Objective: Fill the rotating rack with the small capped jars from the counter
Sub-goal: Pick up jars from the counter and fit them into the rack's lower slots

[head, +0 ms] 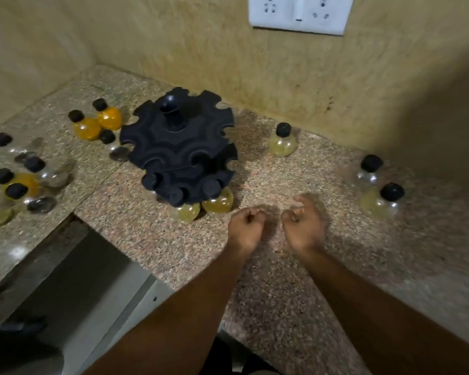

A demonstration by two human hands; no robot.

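A black two-tier rotating rack (179, 142) stands on the granite counter (282, 280). Its lower tier holds jars at the front, two with yellowish contents (217, 203) showing below the rim. Small round jars with black caps stand loose: one pale jar (282, 143) right of the rack, two more (381, 198) at the far right, orange ones (98, 121) left of the rack, and several at the far left (25, 185). My left hand (245, 228) and my right hand (302, 227) hover side by side over the counter in front of the rack, fingers curled, holding nothing.
A tiled wall runs behind the counter, with a white socket plate (299, 13) above. The counter has a cut-out edge at the lower left, dropping to a grey surface (79, 288). The view is motion-blurred.
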